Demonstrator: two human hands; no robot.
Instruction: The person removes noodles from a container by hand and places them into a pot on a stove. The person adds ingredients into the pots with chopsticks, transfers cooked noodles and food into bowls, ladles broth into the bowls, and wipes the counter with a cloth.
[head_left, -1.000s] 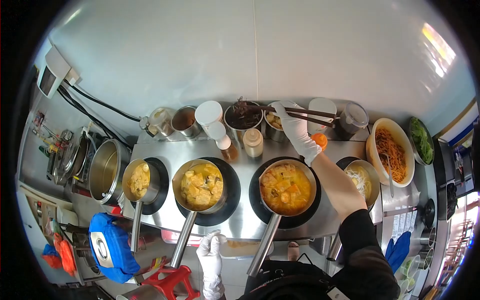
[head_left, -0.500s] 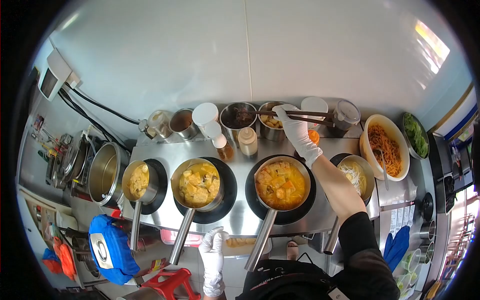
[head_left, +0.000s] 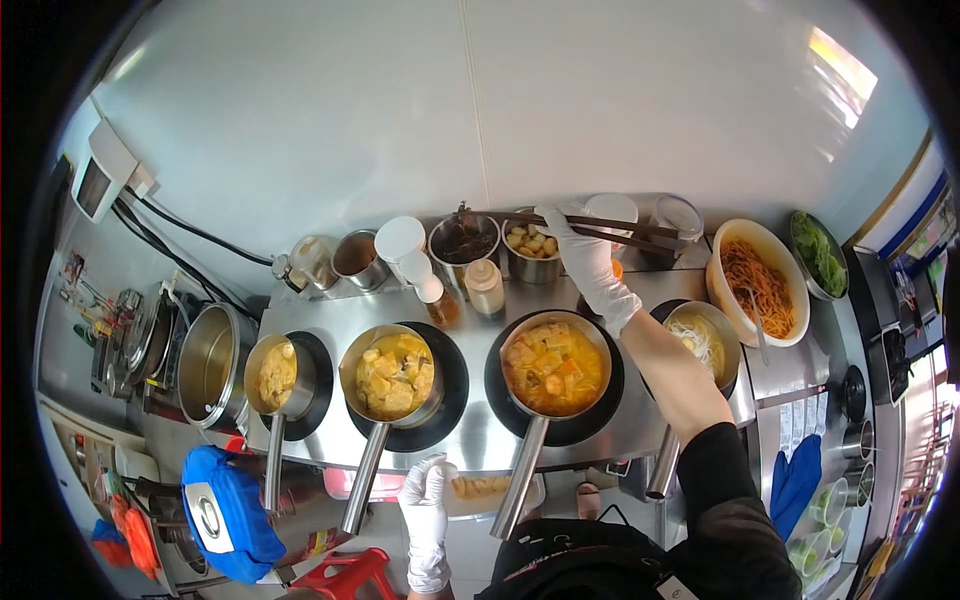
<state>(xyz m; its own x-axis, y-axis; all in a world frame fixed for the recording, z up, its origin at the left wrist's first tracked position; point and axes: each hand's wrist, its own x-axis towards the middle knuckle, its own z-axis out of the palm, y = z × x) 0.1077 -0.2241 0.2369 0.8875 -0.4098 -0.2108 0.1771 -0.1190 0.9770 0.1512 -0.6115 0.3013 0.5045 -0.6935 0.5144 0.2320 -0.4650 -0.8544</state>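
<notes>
Right hand [head_left: 578, 255] is up at the back edge of the steel counter [head_left: 465, 390], fingers clamped on a pair of long dark chopsticks [head_left: 645, 228], tips over the metal pot [head_left: 470, 273] of dark food, a little bit sticking up by them. The pot of pale chunks [head_left: 532, 270] sits just right of that one, squeeze bottle [head_left: 485, 290] in front. Left hand [head_left: 425, 505] hangs just off the front edge, fingers bunched together, between two saucepan handles [head_left: 366, 478] [head_left: 521, 478].
</notes>
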